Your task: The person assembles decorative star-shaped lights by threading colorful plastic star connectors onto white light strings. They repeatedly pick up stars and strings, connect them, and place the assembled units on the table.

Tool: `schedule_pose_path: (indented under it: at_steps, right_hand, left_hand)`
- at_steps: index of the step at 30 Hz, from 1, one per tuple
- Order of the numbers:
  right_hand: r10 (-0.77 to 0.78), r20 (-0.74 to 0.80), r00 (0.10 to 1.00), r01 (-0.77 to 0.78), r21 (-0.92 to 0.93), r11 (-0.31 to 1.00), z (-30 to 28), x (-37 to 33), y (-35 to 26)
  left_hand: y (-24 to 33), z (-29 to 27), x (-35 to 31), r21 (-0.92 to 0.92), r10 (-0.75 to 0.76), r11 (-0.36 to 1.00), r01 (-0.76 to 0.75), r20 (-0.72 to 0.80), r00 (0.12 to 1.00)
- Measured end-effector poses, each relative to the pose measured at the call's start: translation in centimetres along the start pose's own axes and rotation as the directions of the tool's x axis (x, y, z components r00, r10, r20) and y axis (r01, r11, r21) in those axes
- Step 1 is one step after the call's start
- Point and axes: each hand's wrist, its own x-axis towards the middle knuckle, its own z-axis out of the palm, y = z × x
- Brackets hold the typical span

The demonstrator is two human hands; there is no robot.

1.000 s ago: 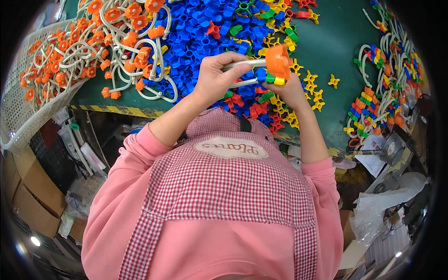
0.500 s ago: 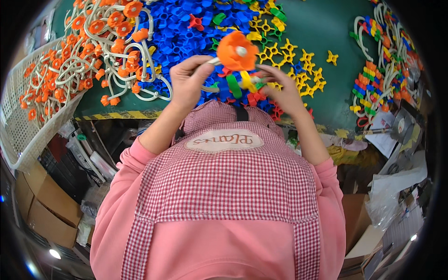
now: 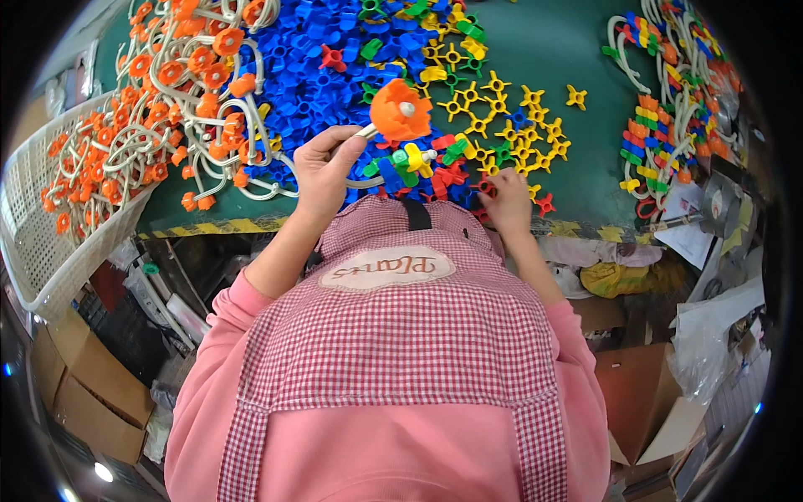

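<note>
My left hand (image 3: 324,171) is closed on a cream rope (image 3: 366,132) just below the orange petal-edged plastic cup (image 3: 400,113) at its tip. The rope's other end lies to the right of that hand, with a blue piece (image 3: 390,174), a green one and a yellow star-shaped piece (image 3: 417,161) threaded on it. Near the table's front edge, my right hand (image 3: 508,205) is lowered with its fingertips pinched on a red star-shaped plastic piece (image 3: 487,189). More red pieces (image 3: 449,178) lie just left of it.
A heap of blue pieces (image 3: 301,75) covers the middle of the green table (image 3: 577,184), with yellow star-shaped pieces (image 3: 523,151) to its right. Ropes with orange cups fill a white basket (image 3: 33,243) at left. Strung colourful ropes (image 3: 652,138) lie at the right.
My right hand has left the threaded rope end and moved down to the red pieces. The yellow piece now sits on the rope end. My left hand has shifted slightly left and down with the rope.
</note>
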Motion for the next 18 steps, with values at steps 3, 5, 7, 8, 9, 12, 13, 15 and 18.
schedule_pose_path:
  at_steps: [3, 5, 7, 8, 9, 12, 13, 15, 18]
  right_hand:
    - [0.05, 0.084, 0.995, -0.076, 0.343, 0.936, -3.3, 2.3, -1.6]
    - [0.15, 0.261, 0.954, -0.3, 0.859, 0.415, -3.6, 3.1, -3.4]
    - [-0.017, 0.183, 0.983, -0.155, 0.875, 0.459, -3.8, 4.0, -4.7]
    - [-0.073, 0.135, 0.988, -0.07, 0.821, 0.566, -3.8, 4.2, -5.5]
    - [-0.26, -0.03, 0.965, 0.207, 0.693, 0.691, -4.7, 4.8, -6.3]
    - [-0.355, -0.071, 0.932, 0.34, 0.511, 0.79, -5.8, 5.2, -7.3]
    - [-0.244, -0.006, 0.97, 0.194, 0.626, 0.755, -6.5, 5.1, -7.3]
    - [-0.193, -0.089, 0.977, 0.205, 0.631, 0.748, -7.5, 5.4, -6.7]
    - [-0.293, -0.127, 0.948, 0.311, 0.569, 0.761, -8.0, 6.2, -7.2]
  left_hand:
    - [0.3, 0.5, 0.2, 0.006, -0.01, 1.0, 0.01, 0.025, 1.0]
    - [0.8, 1.6, 0.4, -0.035, 0.012, 0.999, -0.009, 0.072, 0.997]
    - [1.4, 2.4, 0.3, -0.054, -0.002, 0.998, 0.011, 0.154, 0.988]
    - [1.0, 2.2, 0.3, -0.021, 0.078, 0.997, -0.075, 0.227, 0.971]
    - [0.9, 2.1, 0.3, -0.065, 0.022, 0.998, -0.008, 0.209, 0.978]
    - [1.8, 1.7, 1.1, -0.121, 0.136, 0.986, -0.116, 0.173, 0.976]
    - [2.5, 1.0, 1.1, 0.139, 0.165, 0.972, -0.191, 0.179, 0.97]
    - [2.1, 0.3, 0.8, 0.156, 0.13, 0.975, -0.161, 0.196, 0.972]
    - [1.9, 0.8, 0.4, 0.003, 0.106, 0.994, -0.109, 0.211, 0.972]
